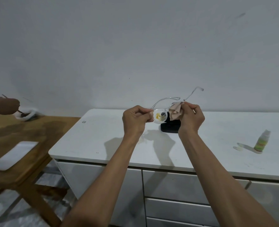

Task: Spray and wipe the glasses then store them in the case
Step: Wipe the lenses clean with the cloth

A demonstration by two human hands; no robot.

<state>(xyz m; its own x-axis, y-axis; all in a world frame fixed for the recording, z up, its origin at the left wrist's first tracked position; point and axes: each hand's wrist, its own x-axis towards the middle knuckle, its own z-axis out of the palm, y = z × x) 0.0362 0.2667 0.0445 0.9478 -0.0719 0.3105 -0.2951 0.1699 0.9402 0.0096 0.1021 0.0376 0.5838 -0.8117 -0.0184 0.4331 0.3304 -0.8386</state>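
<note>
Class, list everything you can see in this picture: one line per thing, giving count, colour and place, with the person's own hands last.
glasses: one, clear frame, held above the counter
cloth: one, beige, over one lens
case: one, black, on counter behind the hands
spray bottle: one, green label, counter's right
counter: one, white, with drawers
wooden table: one, brown, left
another person's hand: one, far left
left hand: pinching glasses
right hand: gripping cloth
</note>
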